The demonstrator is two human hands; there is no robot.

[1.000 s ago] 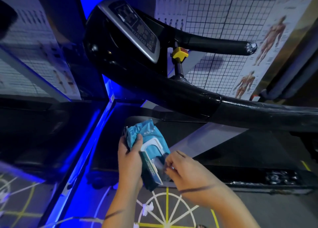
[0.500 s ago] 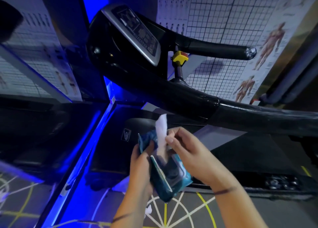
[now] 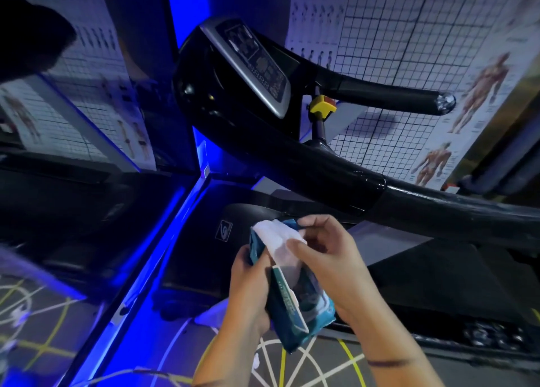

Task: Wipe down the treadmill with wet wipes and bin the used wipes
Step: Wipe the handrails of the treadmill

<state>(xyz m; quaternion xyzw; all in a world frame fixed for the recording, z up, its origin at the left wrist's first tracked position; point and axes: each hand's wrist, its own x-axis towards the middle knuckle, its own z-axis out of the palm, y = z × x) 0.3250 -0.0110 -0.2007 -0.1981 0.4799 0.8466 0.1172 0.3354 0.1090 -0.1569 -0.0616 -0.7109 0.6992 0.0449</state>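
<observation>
Wipe (image 3: 277,237) is further out of the pack (image 3: 304,307) now; right fingers (image 3: 304,248) pinch it, left fingers (image 3: 257,259) clamp the pack, rail (image 3: 321,176) just above the pack, nearer the right.

Dim room, mostly blue light; bright blue vertical light strip (image 3: 190,9) in the far wall corner; second glowing blue strip (image 3: 157,249) runs diagonally along the floor toward its near-left corner.
Right wall: large white grid-lined paper chart (image 3: 409,41); reddish printed muscle-anatomy figures (image 3: 482,91) down its right edge; olive-gold band (image 3: 523,94) just beside that edge.
Left wall: white gridded poster with small exercise figures (image 3: 87,115).
Grey floor (image 3: 321,369) at the near edge carries yellow and white painted lines in a radial pattern; similar lines at its near-left corner.
Black rounded shape (image 3: 29,33) at top left; too dark to identify.
</observation>
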